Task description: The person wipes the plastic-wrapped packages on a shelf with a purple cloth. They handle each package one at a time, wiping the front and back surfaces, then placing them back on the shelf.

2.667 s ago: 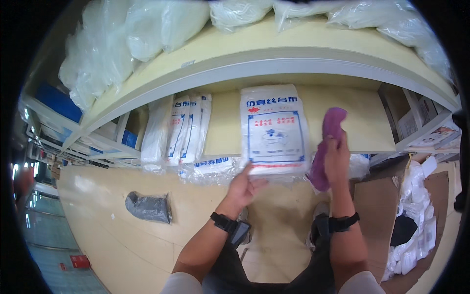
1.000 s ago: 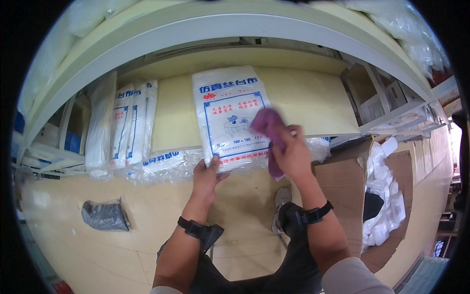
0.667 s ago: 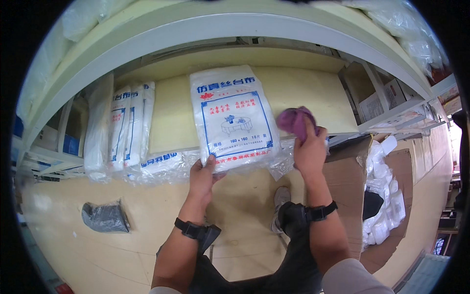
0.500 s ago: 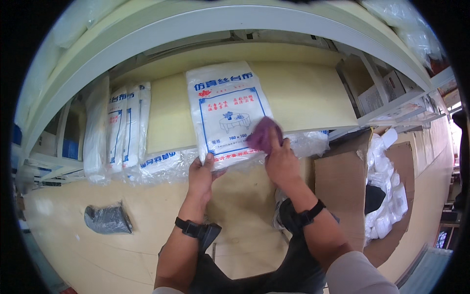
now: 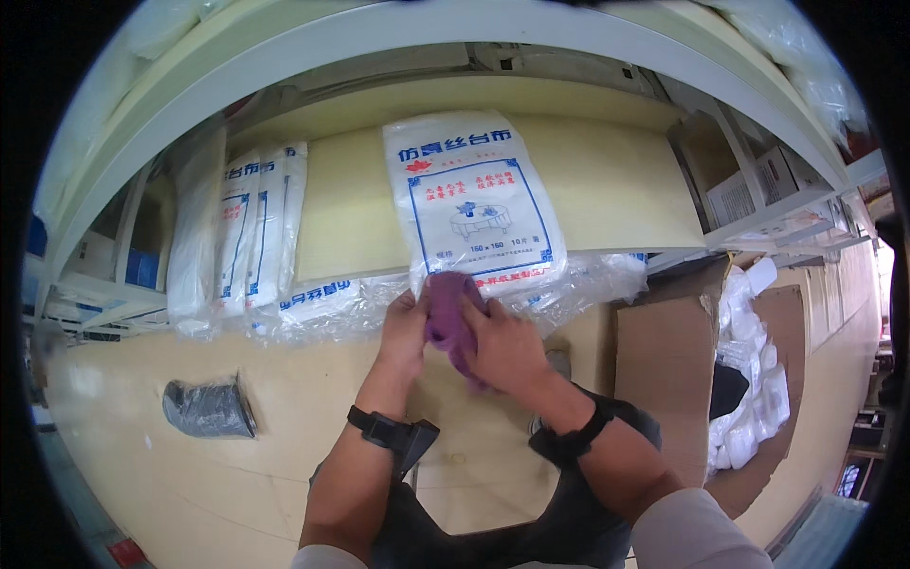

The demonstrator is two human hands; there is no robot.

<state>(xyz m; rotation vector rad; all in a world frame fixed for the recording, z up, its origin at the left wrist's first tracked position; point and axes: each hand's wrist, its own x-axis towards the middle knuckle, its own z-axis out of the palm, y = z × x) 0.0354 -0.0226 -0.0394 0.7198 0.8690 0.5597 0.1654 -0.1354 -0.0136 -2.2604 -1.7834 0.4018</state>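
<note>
A crumpled purple cloth [image 5: 449, 308] is bunched between my two hands, over the lower left corner of a flat white plastic package. My right hand [image 5: 507, 349] is closed on its right side, and a fold hangs below the fingers. My left hand [image 5: 404, 332] is closed at the cloth's left edge; its fingertips are partly hidden. The package [image 5: 479, 204], printed with a blue frame, a table drawing and red and blue lettering, lies on a pale yellow shelf [image 5: 351, 204]. Its lower end reaches past the shelf's front edge.
Several similar packages [image 5: 256, 223] stand at the shelf's left. More clear-wrapped packages [image 5: 351, 302] lie below its front edge. An open cardboard box [image 5: 664, 356] with white plastic-wrapped goods [image 5: 754, 379] stands at right. A grey wrapped bundle [image 5: 210, 408] lies on the floor at left.
My right hand has drawn the purple cloth left and down, from the package's lower right to its lower left corner. It now meets my left hand, which was pinching the package's lower edge.
</note>
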